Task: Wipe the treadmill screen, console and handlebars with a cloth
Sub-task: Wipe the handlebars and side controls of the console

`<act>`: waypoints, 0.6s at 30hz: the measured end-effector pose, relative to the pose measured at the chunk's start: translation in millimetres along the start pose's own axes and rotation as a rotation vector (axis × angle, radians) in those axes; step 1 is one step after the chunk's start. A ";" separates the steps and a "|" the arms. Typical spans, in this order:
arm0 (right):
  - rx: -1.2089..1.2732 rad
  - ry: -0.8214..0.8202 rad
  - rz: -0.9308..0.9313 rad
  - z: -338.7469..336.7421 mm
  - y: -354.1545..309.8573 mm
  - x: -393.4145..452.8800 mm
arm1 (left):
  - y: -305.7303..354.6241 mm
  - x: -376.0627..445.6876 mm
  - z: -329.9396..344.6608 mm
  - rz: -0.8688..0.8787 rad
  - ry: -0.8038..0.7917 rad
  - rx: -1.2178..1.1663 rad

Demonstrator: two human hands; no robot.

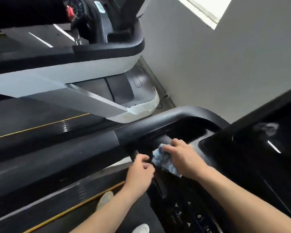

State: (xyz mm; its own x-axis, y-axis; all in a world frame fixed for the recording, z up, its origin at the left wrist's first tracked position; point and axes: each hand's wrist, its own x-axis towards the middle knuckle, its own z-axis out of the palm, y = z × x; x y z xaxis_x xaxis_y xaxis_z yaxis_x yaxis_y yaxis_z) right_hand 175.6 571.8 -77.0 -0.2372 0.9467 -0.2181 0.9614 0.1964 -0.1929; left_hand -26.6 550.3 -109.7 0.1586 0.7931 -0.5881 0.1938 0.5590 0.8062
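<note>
The right hand [183, 158] is pressing down on a crumpled blue-and-white cloth [165, 161], its fingers curled over the bunched fabric and gripping it against the console [180, 195]. The cloth is looking soft and wrinkled, its long axis running from upper left to lower right, with one end sticking out below the wrist. It is sitting at the console's left end, just below a shallow rounded recess [188, 132] in the glossy black plastic.

The left hand [139, 172] is lying just beside the cloth, fingers curled with their tips touching the dark edge of the console where it is meeting the handlebar [158, 125]; whether it is actually gripping anything is unclear. The handlebar is a thick, matte black tube, running from the left and bending round the recess toward the right.

The screen [259, 145] is rising at the right as a smooth, shiny black slab, catching a pale reflection. Buttons [190, 214] with arrows and numerals are lining the console's lower part.

Below the arms, the belt [45, 195] is stretching away leftward, dark and ribbed, edged by a yellow line, with two white shoes [105, 200] standing on it. A second treadmill [74, 73] in grey and black is standing alongside a plain grey wall [225, 64].
</note>
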 end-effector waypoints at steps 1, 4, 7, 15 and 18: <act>-0.176 -0.042 -0.075 9.5 7.0 9.4 | -14.2 -2.1 -1.5 -0.025 0.045 0.034; -0.502 -0.091 -0.272 27.4 9.9 25.0 | -42.6 -8.1 -6.6 -0.045 0.131 0.061; -0.568 -0.230 -0.495 41.9 8.8 19.9 | -53.9 -5.7 -10.1 -0.006 0.166 0.047; -0.769 -0.540 -0.729 54.1 10.4 81.7 | -61.4 11.8 -6.6 0.186 0.163 0.252; -0.765 -0.517 -0.623 57.9 -7.7 86.9 | -67.1 11.1 -4.0 0.372 0.199 0.581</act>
State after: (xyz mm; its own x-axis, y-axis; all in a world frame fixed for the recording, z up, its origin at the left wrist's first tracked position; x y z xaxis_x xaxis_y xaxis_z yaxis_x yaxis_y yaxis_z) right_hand 139.5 637.8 -149.9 -0.5668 0.4419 -0.6953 0.4443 0.8747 0.1937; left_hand -41.7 522.6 -170.1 0.1457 0.9660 -0.2135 0.6543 0.0677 0.7532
